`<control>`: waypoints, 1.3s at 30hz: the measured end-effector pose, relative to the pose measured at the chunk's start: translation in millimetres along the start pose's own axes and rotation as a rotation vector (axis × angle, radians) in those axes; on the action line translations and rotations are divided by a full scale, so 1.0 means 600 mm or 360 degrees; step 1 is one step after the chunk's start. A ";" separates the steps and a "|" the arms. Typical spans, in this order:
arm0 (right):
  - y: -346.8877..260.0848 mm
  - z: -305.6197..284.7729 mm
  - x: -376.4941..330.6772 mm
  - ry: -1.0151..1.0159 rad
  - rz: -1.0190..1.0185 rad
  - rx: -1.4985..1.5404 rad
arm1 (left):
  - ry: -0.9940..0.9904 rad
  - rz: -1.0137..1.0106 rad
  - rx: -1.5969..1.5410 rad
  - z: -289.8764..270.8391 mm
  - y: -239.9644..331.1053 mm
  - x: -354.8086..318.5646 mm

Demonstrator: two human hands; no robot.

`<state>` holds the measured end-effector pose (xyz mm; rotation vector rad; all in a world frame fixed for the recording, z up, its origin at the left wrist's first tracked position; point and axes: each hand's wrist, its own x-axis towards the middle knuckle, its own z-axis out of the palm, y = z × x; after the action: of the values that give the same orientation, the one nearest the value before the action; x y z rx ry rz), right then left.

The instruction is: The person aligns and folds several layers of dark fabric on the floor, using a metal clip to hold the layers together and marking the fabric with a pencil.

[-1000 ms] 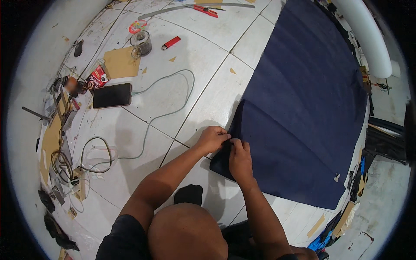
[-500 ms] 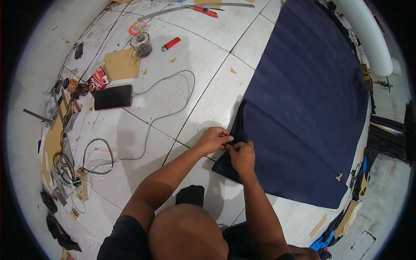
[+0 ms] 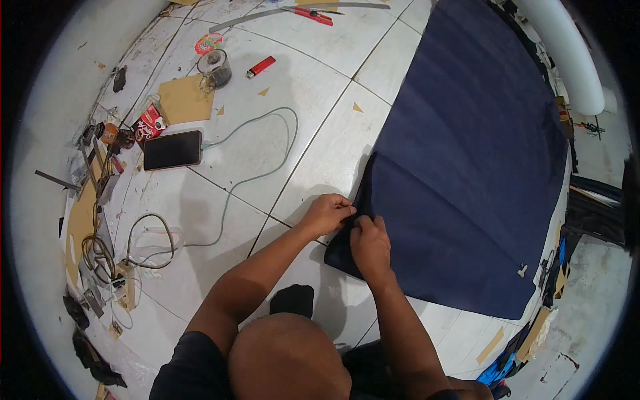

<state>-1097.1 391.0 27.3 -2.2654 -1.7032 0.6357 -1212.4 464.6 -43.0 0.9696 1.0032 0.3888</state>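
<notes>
A large sheet of dark navy fabric [image 3: 460, 173] lies spread over the tiled floor on the right side, with soft creases running across it. Its left edge is folded over near my hands. My left hand [image 3: 329, 215] pinches thumb and fingers together at that folded edge. Just right of it, my right hand [image 3: 372, 247] is closed on the fabric, fingers curled under. The fingertips partly hide what they grip. A small metal clip-like piece [image 3: 523, 270] rests on the fabric near its lower right corner.
To the left lie a phone [image 3: 173, 150] with a cable [image 3: 230, 193], a red packet [image 3: 149, 123], brown card [image 3: 183, 100], a glass mug [image 3: 215, 69] and a red lighter [image 3: 261, 67]. Red-handled cutters [image 3: 313, 16] lie farther off. Tangled cords [image 3: 99, 253] line the left wall.
My right hand has shifted slightly down and away from my left hand, and the fold at the fabric's edge has changed a little. My left hand stays nearly in place.
</notes>
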 end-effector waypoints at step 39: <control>0.015 0.009 0.012 -0.0019 0.0174 -0.0108 | 0.0064 -0.0192 -0.0286 0.008 0.004 -0.001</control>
<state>-1090.2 394.7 17.2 -2.4202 -1.6391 0.6245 -1208.5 463.2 -39.6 0.7386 1.0396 0.3916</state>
